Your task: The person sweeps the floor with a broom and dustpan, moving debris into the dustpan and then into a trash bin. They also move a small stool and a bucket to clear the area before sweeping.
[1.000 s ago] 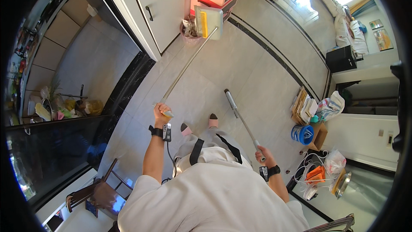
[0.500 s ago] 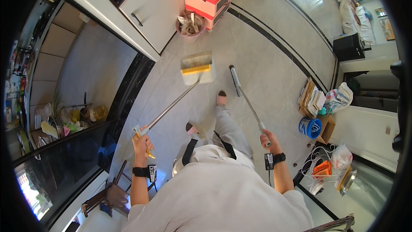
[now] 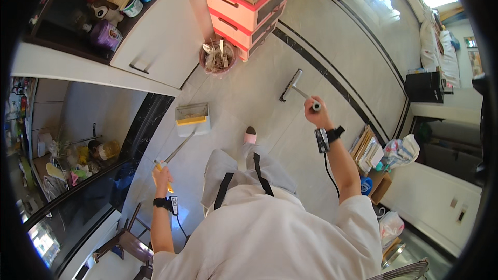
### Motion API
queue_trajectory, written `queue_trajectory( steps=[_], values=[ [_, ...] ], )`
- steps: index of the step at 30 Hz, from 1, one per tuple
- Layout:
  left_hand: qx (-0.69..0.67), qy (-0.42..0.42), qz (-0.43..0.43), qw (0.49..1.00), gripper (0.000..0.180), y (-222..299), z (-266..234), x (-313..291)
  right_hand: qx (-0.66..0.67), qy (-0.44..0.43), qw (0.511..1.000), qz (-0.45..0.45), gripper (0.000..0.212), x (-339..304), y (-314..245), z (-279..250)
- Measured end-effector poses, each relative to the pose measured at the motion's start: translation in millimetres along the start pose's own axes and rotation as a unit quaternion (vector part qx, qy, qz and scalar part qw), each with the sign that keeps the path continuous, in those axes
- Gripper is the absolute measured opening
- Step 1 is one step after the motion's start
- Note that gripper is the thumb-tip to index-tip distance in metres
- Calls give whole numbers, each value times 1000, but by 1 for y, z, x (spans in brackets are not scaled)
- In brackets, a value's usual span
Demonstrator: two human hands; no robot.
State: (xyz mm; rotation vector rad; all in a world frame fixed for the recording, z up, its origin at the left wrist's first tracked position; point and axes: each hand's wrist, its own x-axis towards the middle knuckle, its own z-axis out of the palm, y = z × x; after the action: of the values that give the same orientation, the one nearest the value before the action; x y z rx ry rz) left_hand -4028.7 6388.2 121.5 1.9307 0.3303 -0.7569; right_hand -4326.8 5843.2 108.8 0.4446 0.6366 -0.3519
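Gripping the yellow end of a long metal handle, the left hand [image 3: 162,177] has its fingers wrapped tight around it. That handle runs up and away from the hand to a long-handled dustpan [image 3: 192,119], a pale box with a yellow lip, which sits flat on the light tiled floor [image 3: 332,36]. Crumbs or dust show inside the pan.

Taking the dustpan as the landmark: the right hand [image 3: 317,117] is well to its right and at about the same height in the view, fingers closed around the grey grip of a short broom [image 3: 291,86]. The broom's dark brush head lies up and to the right of the dustpan, resting on the floor near a black inlaid stripe [image 3: 337,80]. A pink slipper [image 3: 250,136] on the person's foot stands just to the right of the dustpan and slightly below it.

Above the dustpan, a round brown pot [image 3: 218,58] with dried stems stands on the floor, and just beyond that a stack of pink drawers [image 3: 249,5]. Up and to the left of the dustpan is a white cabinet door [image 3: 155,46]. Both wrists carry dark straps with small devices.
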Motion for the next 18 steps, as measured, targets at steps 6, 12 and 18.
queue_trajectory(
  steps=[6, 12, 18],
  values=[
    [90, 15, 26, 995, 33, 18, -21, 57, -48, 15, 997, -65, 13, 135, -74, 98],
    [326, 63, -28, 943, 62, 8, -33, 61, -64, 56, 981, -176, 26, 246, -112, 168],
    [394, 245, 173, 869, 63, 83, 6, 27, -159, 20, 973, -168, 37, 326, -111, 219]
  ],
)
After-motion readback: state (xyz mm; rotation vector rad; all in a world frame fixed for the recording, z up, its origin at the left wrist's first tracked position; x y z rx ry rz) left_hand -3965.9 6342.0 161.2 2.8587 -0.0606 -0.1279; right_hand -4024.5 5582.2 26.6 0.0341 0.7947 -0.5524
